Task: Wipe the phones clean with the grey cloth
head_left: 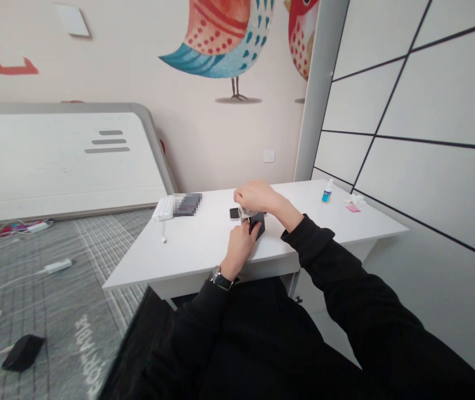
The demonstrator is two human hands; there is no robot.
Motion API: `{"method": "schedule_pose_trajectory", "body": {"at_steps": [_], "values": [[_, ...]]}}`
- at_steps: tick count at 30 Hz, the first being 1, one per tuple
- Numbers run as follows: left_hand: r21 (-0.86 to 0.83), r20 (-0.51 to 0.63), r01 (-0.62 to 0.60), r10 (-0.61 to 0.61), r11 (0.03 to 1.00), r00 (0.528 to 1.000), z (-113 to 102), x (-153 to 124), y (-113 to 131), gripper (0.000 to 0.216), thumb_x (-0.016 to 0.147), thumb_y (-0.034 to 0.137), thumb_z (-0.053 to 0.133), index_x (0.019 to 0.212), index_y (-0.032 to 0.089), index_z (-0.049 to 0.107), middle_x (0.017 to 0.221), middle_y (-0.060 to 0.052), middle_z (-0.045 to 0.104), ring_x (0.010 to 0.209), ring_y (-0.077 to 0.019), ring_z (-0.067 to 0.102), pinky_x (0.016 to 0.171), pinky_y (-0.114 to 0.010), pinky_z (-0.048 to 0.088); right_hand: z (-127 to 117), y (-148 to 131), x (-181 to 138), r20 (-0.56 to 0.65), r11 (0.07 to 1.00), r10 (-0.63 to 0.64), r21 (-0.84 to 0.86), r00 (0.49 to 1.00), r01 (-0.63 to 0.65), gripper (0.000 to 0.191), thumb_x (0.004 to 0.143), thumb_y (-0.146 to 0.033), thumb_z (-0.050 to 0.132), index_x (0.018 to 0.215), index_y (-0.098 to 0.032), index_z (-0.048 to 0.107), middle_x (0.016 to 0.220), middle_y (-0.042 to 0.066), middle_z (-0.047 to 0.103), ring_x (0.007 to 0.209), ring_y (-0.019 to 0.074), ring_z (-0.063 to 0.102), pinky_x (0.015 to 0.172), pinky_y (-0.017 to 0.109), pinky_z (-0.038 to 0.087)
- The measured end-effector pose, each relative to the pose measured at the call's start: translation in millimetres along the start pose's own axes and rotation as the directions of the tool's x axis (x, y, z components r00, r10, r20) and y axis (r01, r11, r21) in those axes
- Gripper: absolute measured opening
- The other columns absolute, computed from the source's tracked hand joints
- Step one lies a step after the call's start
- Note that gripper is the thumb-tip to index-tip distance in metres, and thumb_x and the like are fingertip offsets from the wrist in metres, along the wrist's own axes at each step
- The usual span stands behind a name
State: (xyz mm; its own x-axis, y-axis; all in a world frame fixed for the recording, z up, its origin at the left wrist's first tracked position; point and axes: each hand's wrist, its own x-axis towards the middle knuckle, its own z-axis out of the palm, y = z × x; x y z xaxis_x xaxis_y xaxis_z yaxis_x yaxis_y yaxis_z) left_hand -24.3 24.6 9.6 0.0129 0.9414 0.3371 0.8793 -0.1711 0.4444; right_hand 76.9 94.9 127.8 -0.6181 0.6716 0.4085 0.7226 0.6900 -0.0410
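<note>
Near the front edge of the white table (204,244), my left hand (239,245) is closed around a dark, box-shaped object (259,223), its thumb along the near side. Directly above it, my right hand (255,196) is bent downward with the fingers closed. A small whitish piece (246,212) shows under those fingers, against the top of the dark object; whether it is tissue or cloth I cannot tell. Just left of the hands lies a small flat item with a dark face and pale rim (234,213), partly hidden.
A white power strip (165,209) and a blurred dark item (188,204) lie at the table's left. A small blue-labelled bottle (326,191), crumpled white tissue (357,199) and a pink slip (353,209) are at the right. Cables and a black object (23,353) lie on the carpet.
</note>
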Motion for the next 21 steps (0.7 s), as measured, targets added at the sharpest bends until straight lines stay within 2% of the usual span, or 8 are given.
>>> {"method": "schedule_pose_trajectory", "body": {"at_steps": [4,7,9,13,15,17,21], "values": [[0.004,0.008,0.018,-0.018,1.0,1.0,2.2,1.0,-2.0,0.033,0.1,0.045,0.061,0.113,0.015,0.066,0.104,-0.006,0.07,0.092,-0.018,0.069,0.084,-0.039,0.059,10.5,-7.9,-11.0,-0.177,0.992,-0.113,0.038,0.978,0.121,0.029,0.103,-0.024,0.044,0.104,-0.025,0.074,0.092,0.002,0.077,0.085,0.0196,0.067,0.076,0.033,0.042],[0.013,0.033,0.018,-0.018,1.0,0.999,1.7,1.7,-3.3,0.033,0.099,0.044,0.062,0.114,0.015,0.065,0.107,-0.006,0.07,0.094,-0.0186,0.069,0.085,-0.039,0.059,22.9,-9.3,-20.0,-0.306,0.981,-0.164,0.05,0.938,0.187,0.032,0.105,-0.023,0.038,0.111,-0.024,0.07,0.104,0.003,0.075,0.095,0.0197,0.064,0.088,0.034,0.041],[0.021,0.057,0.012,-0.013,1.0,0.998,0.8,2.1,-4.1,0.032,0.099,0.043,0.062,0.115,0.016,0.065,0.11,-0.006,0.069,0.096,-0.019,0.069,0.086,-0.04,0.059,34.0,-11.7,-27.3,-0.391,0.983,-0.145,0.048,0.909,0.177,0.032,0.103,-0.021,0.037,0.108,-0.022,0.068,0.107,0.006,0.072,0.102,0.0216,0.061,0.096,0.036,0.039],[0.038,0.102,-0.006,0.002,0.999,0.995,-0.1,2.0,-4.3,0.03,0.099,0.04,0.064,0.116,0.016,0.065,0.114,-0.007,0.069,0.1,-0.0197,0.068,0.089,-0.042,0.059,52.9,-18.8,-41.8,-0.543,0.997,0.001,0.06,0.84,0.038,0.029,0.098,-0.017,0.035,0.106,-0.017,0.063,0.106,0.014,0.066,0.105,0.0277,0.054,0.099,0.042,0.036],[0.043,0.113,-0.012,0.007,0.999,0.994,-0.1,1.7,-3.7,0.03,0.098,0.04,0.064,0.116,0.016,0.065,0.115,-0.007,0.069,0.101,-0.0199,0.068,0.09,-0.042,0.059,55.4,-20.5,-45.2,-0.58,0.998,0.053,0.066,0.813,-0.018,0.027,0.099,-0.02,0.034,0.103,-0.016,0.061,0.104,0.016,0.064,0.102,0.0288,0.053,0.098,0.043,0.036],[0.043,0.115,-0.013,0.008,0.999,0.993,0.0,1.4,-2.7,0.031,0.099,0.041,0.063,0.116,0.016,0.066,0.114,-0.007,0.069,0.1,-0.0198,0.068,0.09,-0.042,0.059,52.8,-20.0,-44.3,-0.584,0.997,0.079,0.065,0.808,-0.05,0.029,0.102,-0.026,0.034,0.095,-0.018,0.061,0.096,0.014,0.065,0.096,0.0279,0.053,0.093,0.042,0.036],[0.041,0.101,-0.01,0.006,0.999,0.995,-0.5,1.0,-1.3,0.032,0.099,0.043,0.062,0.114,0.015,0.066,0.11,-0.007,0.07,0.098,-0.0194,0.069,0.088,-0.041,0.059,39.0,-15.3,-34.3,-0.529,0.996,0.086,0.054,0.844,-0.067,0.037,0.104,-0.031,0.035,0.078,-0.021,0.059,0.082,0.008,0.065,0.083,0.0224,0.054,0.082,0.036,0.035]]}}
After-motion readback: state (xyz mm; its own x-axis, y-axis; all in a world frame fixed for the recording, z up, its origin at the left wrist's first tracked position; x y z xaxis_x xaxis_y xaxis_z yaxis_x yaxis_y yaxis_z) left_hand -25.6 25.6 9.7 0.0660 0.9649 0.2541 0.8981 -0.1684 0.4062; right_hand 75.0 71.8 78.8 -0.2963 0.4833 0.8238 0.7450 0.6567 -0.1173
